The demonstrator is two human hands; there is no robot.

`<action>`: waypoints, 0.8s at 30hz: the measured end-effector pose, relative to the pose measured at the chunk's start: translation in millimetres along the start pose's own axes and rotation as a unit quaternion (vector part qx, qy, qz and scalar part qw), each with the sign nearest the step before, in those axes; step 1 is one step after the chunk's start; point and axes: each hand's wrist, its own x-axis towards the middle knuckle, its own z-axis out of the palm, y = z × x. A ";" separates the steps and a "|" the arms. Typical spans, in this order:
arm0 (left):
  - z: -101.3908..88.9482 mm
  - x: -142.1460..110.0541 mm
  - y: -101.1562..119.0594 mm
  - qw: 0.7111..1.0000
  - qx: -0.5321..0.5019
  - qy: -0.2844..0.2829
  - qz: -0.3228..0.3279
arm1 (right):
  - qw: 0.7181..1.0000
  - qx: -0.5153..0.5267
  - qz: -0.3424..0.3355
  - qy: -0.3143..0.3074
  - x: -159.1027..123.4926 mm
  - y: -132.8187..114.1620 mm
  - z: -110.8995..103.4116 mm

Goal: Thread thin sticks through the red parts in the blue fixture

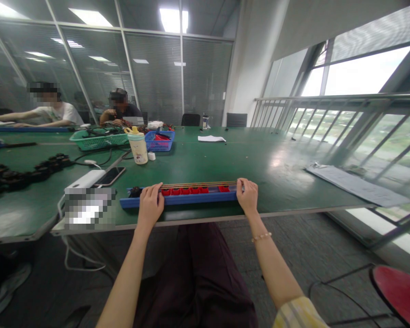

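Observation:
A long, narrow blue tray lies lengthwise along the front edge of the green table. Several red pieces sit inside it in a row, with one more red piece apart from them near the right end. Thin brownish strips run along the tray's far side. My left hand is closed over the tray's left part, beside a black item at that end. At the right end my right hand is closed with bent fingers, where the strips end; its fingertips are partly hidden.
Left of the tray are a phone, a white power bank-like box and cables. Behind stand a cream cup, a green basket and a blue basket. A clipboard lies right. Two people sit at the far left.

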 end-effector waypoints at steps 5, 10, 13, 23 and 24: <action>0.3 0.1 0.2 1.000 0.002 -0.001 -0.002 | 0.999 -0.022 0.022 0.021 -0.5 -1.7 0.3; 1.6 -0.6 -0.8 1.000 -0.001 0.001 -0.007 | 0.995 -0.040 0.069 0.067 0.1 -0.2 -1.5; 2.4 -1.0 -1.1 1.000 0.000 0.000 -0.008 | 0.994 -0.041 0.075 0.068 0.7 0.1 -1.6; 2.6 -1.4 -2.1 1.000 0.003 -0.002 0.001 | 0.999 0.000 0.032 0.010 0.2 0.1 1.8; 2.3 -1.3 -2.0 1.000 0.001 -0.002 0.001 | 1.000 0.003 0.029 0.006 0.3 0.2 1.7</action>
